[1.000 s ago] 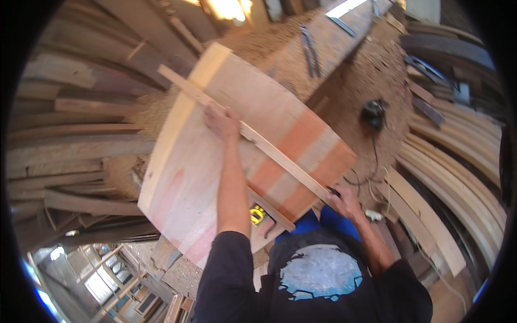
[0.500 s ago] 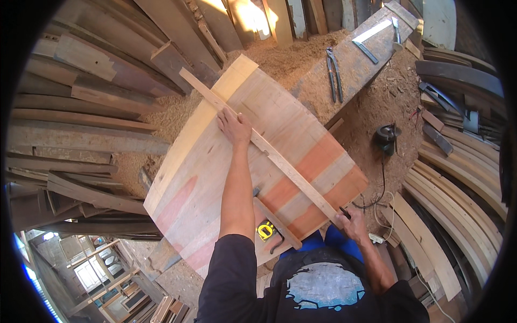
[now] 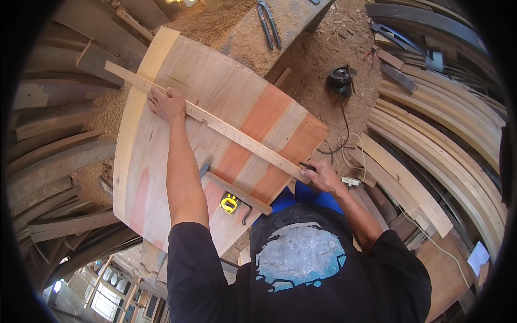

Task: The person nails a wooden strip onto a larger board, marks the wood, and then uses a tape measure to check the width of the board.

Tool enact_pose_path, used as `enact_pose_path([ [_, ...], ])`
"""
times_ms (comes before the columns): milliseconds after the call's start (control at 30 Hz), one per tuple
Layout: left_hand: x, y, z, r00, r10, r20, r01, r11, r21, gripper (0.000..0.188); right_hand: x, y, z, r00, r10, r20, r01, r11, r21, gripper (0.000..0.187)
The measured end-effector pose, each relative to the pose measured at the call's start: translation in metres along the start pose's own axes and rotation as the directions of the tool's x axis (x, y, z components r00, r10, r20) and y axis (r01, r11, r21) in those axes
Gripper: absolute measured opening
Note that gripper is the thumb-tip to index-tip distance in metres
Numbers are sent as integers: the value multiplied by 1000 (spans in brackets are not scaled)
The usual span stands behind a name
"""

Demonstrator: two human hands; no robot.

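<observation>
A long narrow wooden strip (image 3: 237, 134) lies slantwise across a wide panel of joined boards (image 3: 215, 75), pale with reddish bands. My left hand (image 3: 168, 105) grips the strip toward its far left end, its fingers bent over the wood. At the near right end, my right hand (image 3: 325, 177) is closed around a dark pencil (image 3: 307, 166), close to the strip and the panel's edge. A hammer (image 3: 239, 192) with a wooden handle rests on the panel, nearer to me than the strip. Beside it sits a yellow and black tape measure (image 3: 229, 203) with a dark strap.
Pincers (image 3: 269, 24) lie on a dusty bench (image 3: 242, 48) beyond the panel. A dark corded power tool (image 3: 341, 81) stands on the sawdust-covered floor at right. Curved planks (image 3: 436, 145) are stacked far right, dark boards (image 3: 59, 156) left. A white socket block (image 3: 351, 181) lies near my right hand.
The view has shifted, so the panel, strip and tools appear further left and higher. Both hands keep about the same places on the strip.
</observation>
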State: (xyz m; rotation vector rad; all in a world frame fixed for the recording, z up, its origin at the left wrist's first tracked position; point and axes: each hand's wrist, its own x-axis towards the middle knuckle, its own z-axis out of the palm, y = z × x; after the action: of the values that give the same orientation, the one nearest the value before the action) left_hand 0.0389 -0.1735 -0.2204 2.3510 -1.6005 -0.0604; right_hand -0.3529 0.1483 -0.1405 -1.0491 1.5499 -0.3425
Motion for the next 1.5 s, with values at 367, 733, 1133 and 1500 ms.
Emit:
enact_pose_path([
  [367,5,-13,-2,999,40,-25,-40,999,22,65,1,-5,4,998,42,40,-40,998,-44,29],
  [733,9,-29,4,994,95,-54,-94,995,20,65,1,3,11,998,-42,-42,33,983,-180,25],
  [1133,4,-7,-11,1000,-28,0,28,998,-51,70,0,0,11,999,6,-35,-12,983,-181,26],
  [1500,23,-13,-13,1000,-8,7,8,995,-104,72,0,-2,12,998,-24,-50,14,981,-192,24],
])
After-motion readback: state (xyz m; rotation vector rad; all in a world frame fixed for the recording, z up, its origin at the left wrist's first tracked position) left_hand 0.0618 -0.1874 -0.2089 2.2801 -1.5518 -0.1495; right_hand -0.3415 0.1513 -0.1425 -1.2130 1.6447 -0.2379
